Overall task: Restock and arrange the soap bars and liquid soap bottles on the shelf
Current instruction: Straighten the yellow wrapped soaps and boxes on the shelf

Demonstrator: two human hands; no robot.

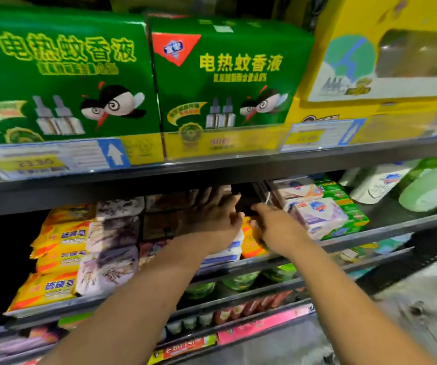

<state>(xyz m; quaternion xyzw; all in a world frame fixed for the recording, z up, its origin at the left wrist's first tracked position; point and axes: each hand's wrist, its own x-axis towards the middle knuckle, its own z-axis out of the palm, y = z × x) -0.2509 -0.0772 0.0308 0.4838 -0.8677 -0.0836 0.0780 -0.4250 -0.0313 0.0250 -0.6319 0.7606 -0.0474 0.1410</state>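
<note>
Two bare forearms reach up from the bottom edge toward the middle shelf [386, 230] – below them are lower shelves with green-lidded tubs [238, 281] and pink packets [262, 326], all blurred.

The left hand [212, 216] lies palm down over a white-and-blue soap pack [229, 252]. Its fingers are fairly straight and loose, holding nothing, and point into a dark gap at the back of the shelf. Just beside it, the right hand [278, 229] has its fingers curled around the top edge of an orange soap pack [249, 246], which stands against the white-and-blue one.

The soap bars fill this same shelf. Stacked yellow soap packs [59, 246] are on the far left, then purple-and-white soap packs [112, 246], then brown ones [159, 223] beside the left wrist. To the right of the hands are white-and-purple soap bars [317, 216] with green soap packs [346, 206] against them. Farther right stand a white liquid soap bottle [375, 184] and a pale green pouch [433, 189], tilted.

On the shelf above, behind price tags [49, 159], are two green boxes [225, 75] side by side – and a yellow box [357, 35] at the right.
</note>
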